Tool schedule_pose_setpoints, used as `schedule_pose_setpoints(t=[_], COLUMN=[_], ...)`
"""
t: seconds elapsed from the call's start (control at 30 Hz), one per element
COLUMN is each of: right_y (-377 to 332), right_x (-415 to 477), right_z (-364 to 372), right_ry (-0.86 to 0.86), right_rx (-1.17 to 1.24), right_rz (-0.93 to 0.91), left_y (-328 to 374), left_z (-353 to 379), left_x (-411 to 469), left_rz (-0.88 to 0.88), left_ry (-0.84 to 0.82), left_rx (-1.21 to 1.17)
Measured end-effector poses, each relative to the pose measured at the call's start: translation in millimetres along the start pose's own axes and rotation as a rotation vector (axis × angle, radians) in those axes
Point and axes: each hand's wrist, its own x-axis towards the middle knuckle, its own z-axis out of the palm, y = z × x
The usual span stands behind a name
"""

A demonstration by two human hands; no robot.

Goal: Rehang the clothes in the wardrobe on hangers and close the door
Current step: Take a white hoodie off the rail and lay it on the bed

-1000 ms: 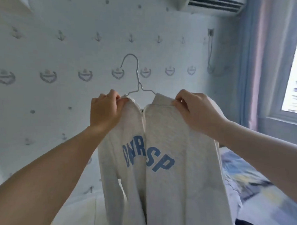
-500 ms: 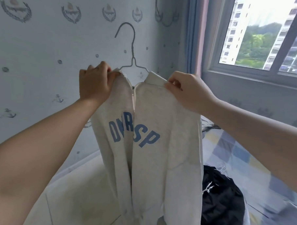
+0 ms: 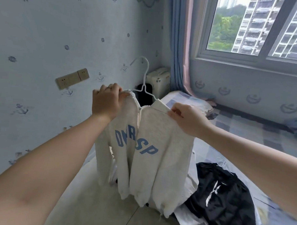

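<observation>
A light grey zip sweatshirt [image 3: 160, 147] with blue letters hangs in front of me on a white wire hanger [image 3: 144, 78], whose hook sticks up above the collar. My left hand [image 3: 107, 100] grips the left side of the collar and shoulder. My right hand [image 3: 186, 117] pinches the right side of the collar. The zip is closed up to the neck. The wardrobe is not in view.
A bed [image 3: 245, 142] with a checked sheet lies to the right, with a black garment [image 3: 225, 197] and white cloth piled at its near edge. A wallpapered wall with sockets [image 3: 71, 78] is on the left, a small white appliance [image 3: 158, 82] in the corner, curtains and a window behind.
My view has swung down and to the right, bringing the bed and black garment into sight. Both hands keep their hold on the sweatshirt's collar; it sits lower in view.
</observation>
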Motion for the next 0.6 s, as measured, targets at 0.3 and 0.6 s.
schedule_pose_setpoints(t=[0.3,0.6], right_y=[84.7,207.5], right_x=[72.2,160.6], right_z=[44.8,73.3], right_ry=[-0.014,-0.024], right_rx=[0.002,0.027], right_rz=[0.111,0.256], left_y=[16.9,60.7], left_z=[115.6,252.8], left_x=[69.2,160.8], left_rz=[-0.029,-0.009], left_ry=[-0.138,-0.227], left_rx=[-0.165,-0.21])
